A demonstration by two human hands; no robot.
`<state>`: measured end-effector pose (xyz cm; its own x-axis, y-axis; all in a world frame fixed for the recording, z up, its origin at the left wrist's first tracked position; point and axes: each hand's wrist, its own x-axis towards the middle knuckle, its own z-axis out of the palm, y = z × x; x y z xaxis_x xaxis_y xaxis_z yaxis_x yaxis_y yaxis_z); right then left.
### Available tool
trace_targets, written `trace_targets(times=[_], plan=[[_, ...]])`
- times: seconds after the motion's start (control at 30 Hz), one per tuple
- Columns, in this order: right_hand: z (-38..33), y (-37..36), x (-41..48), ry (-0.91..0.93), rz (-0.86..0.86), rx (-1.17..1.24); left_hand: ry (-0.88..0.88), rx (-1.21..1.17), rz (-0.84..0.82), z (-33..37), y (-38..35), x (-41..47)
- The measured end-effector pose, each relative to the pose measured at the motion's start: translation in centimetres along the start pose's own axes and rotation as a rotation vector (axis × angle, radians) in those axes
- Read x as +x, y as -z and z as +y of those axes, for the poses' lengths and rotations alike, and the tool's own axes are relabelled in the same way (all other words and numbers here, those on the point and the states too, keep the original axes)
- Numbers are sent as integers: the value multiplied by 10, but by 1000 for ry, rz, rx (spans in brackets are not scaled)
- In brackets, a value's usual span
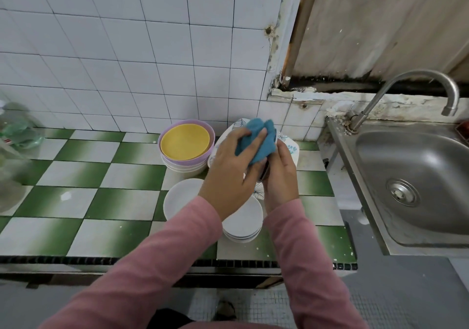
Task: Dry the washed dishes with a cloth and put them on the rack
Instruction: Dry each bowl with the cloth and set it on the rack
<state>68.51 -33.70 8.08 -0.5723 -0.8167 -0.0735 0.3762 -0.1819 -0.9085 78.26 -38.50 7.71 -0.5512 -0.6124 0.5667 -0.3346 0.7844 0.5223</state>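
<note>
A green-and-white checkered tiled table (76, 201) runs along a white tiled wall (127, 49), with a steel sink (418, 171) set at its right end. Nearest the person, a stack of white bowls (243, 224) stands near the table's front edge, and a single white bowl (181, 199) sits just left of it. Above them both pink-sleeved arms meet. The left hand (228, 168) has its grip curled on a blue cloth (256, 138), pressing it onto a small dish (264, 173). The right hand (279, 173) wraps its grip round that dish, which is mostly hidden, with only a dark edge showing. Behind the hands leaf-patterned plates (291, 148) lean at the wall. To their left a yellow plate (185, 142) lies in a stack of lilac bowls (187, 162). A tap (406, 82) arches over the sink.
</note>
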Motion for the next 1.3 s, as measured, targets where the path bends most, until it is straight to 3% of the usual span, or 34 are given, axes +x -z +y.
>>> trace_targets(times=[0.17, 0.33, 0.47, 0.53, 0.63, 0.77, 0.83, 0.93, 1.0, 1.07, 1.17, 1.3], plan=[[-1, 4, -1, 58, -37, -142, 49, -205, -189, -1, 5, 9], [0, 10, -8, 110, -114, -247, 437, -594, -117, -9, 16, 25], [0, 3, -11, 102, -72, -153, 143, -378, -11, -2, 12, 14], [2, 2, -11, 127, -83, -176, 116, -417, 28, 2, 7, 6], [3, -1, -14, 171, -113, -236, 251, -603, 47, 3, 12, 9], [-5, -2, -18, 250, -196, -315, 507, -675, 42, -14, 17, 20], [-7, -1, -18, 244, -172, -273, 446, -595, 72, -12, 17, 15], [1, -3, -15, 188, -105, -168, 136, -269, 66, 1, 14, 6], [4, -1, -12, 197, -91, -209, 52, -185, 39, 5, 11, 4], [-4, 0, -15, 212, -120, -274, 134, -307, 42, 3, 13, 9], [-15, 1, -19, 225, -199, -329, 419, -544, 42, -2, 22, 18], [-17, 1, -19, 112, -170, -187, 603, -614, 36, -10, 27, 21]])
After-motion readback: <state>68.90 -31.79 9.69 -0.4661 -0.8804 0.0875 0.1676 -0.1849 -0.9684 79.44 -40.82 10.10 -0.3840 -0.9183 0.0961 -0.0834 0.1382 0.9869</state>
